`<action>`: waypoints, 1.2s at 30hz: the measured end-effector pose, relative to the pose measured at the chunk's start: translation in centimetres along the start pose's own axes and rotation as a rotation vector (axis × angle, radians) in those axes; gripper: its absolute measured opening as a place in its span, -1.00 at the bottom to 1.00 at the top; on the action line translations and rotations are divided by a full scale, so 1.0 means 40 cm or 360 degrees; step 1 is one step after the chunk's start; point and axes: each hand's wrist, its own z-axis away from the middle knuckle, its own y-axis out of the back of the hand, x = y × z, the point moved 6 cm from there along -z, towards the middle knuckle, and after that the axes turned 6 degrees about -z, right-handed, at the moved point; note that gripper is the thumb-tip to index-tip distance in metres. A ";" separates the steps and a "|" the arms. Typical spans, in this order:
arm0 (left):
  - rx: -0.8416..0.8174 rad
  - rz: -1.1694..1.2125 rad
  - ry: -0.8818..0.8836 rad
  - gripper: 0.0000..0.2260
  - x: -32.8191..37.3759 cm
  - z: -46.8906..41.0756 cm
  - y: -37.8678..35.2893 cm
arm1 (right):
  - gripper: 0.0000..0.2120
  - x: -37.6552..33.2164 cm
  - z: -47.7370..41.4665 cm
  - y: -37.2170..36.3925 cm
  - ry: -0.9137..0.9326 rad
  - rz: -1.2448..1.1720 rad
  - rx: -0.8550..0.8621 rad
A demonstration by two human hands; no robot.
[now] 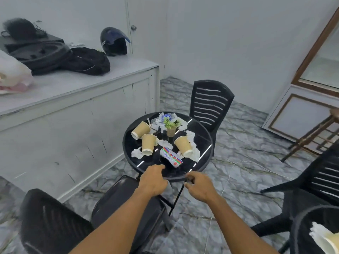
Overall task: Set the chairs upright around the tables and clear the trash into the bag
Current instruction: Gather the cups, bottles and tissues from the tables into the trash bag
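Head view: a person's left hand (152, 180) curls its fingers over the near rim of the round table (202, 139), while the right hand (199, 188) hangs just beside the rim with fingers bent; whether it pinches anything cannot be told. The near chair (55, 226) stands upright at the table. To the right, a side chair (311, 187) appears tipped over beside a second table (298, 228), which bears crumpled paper (320, 237). On the round table the clearing looks not yet begun: three paper cups (148, 143) lie on their sides among tissues (137, 153) and a snack wrapper (170, 157). Beyond, the far chair (211, 105) is upright. A pale plastic bag (12, 74) sits on the counter (77, 85), well apart from the trash.
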 end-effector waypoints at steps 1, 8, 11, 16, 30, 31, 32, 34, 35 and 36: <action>0.0006 0.0000 0.0012 -0.42 0.004 -0.025 0.000 | -0.71 -0.007 -0.026 0.003 0.0007 -0.0003 -0.0006; 0.0034 0.0001 0.0073 -0.30 -0.002 -0.245 -0.033 | -0.65 -0.012 -0.236 0.021 0.0022 0.0008 -0.0030; 0.0003 0.0025 0.0097 -0.33 -0.003 -0.318 -0.060 | -0.66 -0.001 -0.312 0.029 -0.0001 0.0075 -0.0056; -0.0042 0.0023 0.0171 -0.30 -0.022 -0.405 -0.106 | -0.55 -0.004 -0.440 0.026 0.0025 0.0258 -0.0164; -0.0325 -0.0214 0.0544 0.30 0.023 -0.545 -0.254 | 0.14 0.063 -0.743 -0.016 0.0624 0.1029 -0.0602; -0.0307 -0.0235 0.0567 0.29 0.030 -0.549 -0.260 | 0.13 0.071 -0.750 -0.014 0.0660 0.1024 -0.0604; -0.0271 -0.0261 0.0582 0.26 0.035 -0.552 -0.264 | 0.11 0.076 -0.756 -0.012 0.0704 0.1023 -0.0593; -0.0193 -0.0270 0.0613 0.19 0.042 -0.557 -0.271 | 0.05 0.078 -0.768 -0.006 0.0804 0.1042 -0.0559; -0.0165 -0.0249 0.0636 0.17 0.043 -0.558 -0.273 | 0.04 0.077 -0.773 -0.003 0.0855 0.1053 -0.0554; -0.0145 -0.0236 0.0652 0.17 0.042 -0.560 -0.277 | 0.04 0.076 -0.776 0.000 0.0905 0.1052 -0.0558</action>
